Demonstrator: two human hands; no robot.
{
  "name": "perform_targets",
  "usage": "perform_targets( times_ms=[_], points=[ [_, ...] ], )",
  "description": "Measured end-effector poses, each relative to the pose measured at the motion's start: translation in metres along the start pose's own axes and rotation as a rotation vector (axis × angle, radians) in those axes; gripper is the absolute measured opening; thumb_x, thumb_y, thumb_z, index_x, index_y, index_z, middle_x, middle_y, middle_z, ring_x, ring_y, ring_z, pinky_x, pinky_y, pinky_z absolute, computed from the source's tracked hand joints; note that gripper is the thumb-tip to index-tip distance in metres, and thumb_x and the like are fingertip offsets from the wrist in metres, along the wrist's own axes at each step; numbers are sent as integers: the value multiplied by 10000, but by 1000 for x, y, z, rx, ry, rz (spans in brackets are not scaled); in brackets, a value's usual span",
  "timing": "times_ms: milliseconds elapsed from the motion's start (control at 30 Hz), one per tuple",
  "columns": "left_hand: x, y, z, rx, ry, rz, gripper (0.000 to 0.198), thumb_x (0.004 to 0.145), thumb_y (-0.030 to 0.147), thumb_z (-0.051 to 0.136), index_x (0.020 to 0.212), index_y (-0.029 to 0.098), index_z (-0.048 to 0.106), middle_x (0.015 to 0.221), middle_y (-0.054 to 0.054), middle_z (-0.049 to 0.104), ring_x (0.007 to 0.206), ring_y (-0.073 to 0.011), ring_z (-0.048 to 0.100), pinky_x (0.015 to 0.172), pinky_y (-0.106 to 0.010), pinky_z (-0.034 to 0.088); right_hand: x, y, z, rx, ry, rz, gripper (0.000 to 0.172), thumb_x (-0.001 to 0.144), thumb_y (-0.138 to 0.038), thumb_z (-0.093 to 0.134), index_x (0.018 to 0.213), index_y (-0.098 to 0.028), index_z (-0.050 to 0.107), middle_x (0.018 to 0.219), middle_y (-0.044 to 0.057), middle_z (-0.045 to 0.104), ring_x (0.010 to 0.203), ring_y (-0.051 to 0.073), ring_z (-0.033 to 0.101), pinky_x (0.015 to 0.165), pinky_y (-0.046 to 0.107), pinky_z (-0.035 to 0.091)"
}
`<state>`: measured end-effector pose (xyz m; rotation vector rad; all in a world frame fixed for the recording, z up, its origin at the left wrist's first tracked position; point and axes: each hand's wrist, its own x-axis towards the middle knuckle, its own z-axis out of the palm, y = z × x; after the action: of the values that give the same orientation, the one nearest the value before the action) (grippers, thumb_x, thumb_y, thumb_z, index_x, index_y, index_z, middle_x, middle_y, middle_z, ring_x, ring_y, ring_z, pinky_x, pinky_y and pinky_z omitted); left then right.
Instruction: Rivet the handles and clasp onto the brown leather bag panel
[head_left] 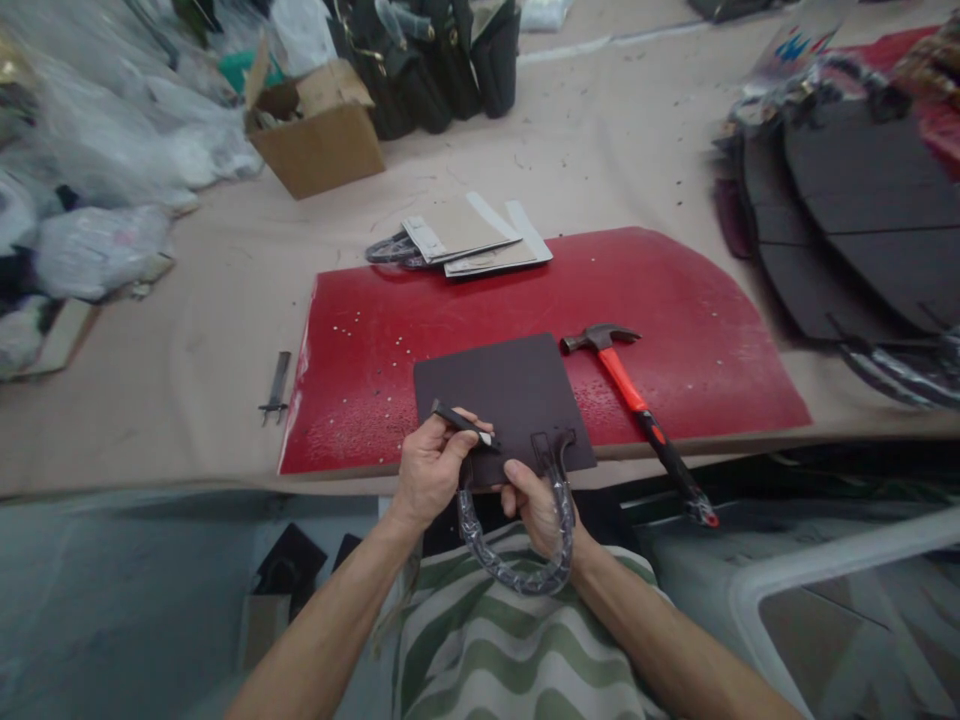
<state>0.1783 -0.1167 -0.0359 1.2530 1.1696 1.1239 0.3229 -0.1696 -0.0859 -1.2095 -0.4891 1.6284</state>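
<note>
A dark flat bag panel (pixel 495 390) lies at the front edge of a red board, with a curved bag handle (pixel 517 580) wrapped in clear plastic joined to its near edge. Pinched in my left hand (pixel 435 465) is a black marker pen (pixel 457 417) with a white part near its tip, which points down at the panel close to the handle's left end. My right hand (pixel 536 505) grips the panel's near edge inside the handle's loop, thumb on top; its other fingers are partly hidden. A claw hammer (pixel 622 380) with a red and black grip lies right of the panel.
On the red board (pixel 675 300) rest light-backed panels (pixel 480 235) with a wrapped handle. A pronged metal punch (pixel 276 388) lies left of it. Stacked dark panels (pixel 862 220) stand at right. Farther back are a cardboard box (pixel 319 140), black bags (pixel 427 70) and plastic-wrapped things (pixel 105 250).
</note>
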Motion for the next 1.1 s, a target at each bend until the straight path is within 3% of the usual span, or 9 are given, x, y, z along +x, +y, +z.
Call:
perform_targets(
  times_ms=[533,733,900,1100],
  points=[
    [-5,4,5,-19,26,-42,214,895,335,664,1004,155,627,932,-71,771,854,-188,742,836,-298,602,-1,-6,3,32,-58,-7,415,669,-568,782,620,-183,633,534,-11,547,477,107,418,512,291,353],
    [-7,10,11,217,42,136,104,924,227,574,992,175,635,928,-40,763,839,-144,734,789,-226,578,0,-4,-2,-20,-74,-33,415,729,-542,758,574,-179,630,472,-4,553,456,112,471,530,282,400],
    [3,13,12,396,18,299,105,922,195,554,987,177,634,925,-38,754,807,-132,721,752,-218,568,6,-2,2,-48,-96,-43,409,784,-529,718,659,-139,712,443,21,579,383,117,482,436,261,397],
    [21,7,8,448,-8,366,110,932,186,530,994,188,621,921,-32,748,824,-137,717,765,-233,567,12,-12,13,-51,-68,-39,442,764,-567,720,694,-130,713,599,75,697,403,120,552,408,234,422]
  ],
)
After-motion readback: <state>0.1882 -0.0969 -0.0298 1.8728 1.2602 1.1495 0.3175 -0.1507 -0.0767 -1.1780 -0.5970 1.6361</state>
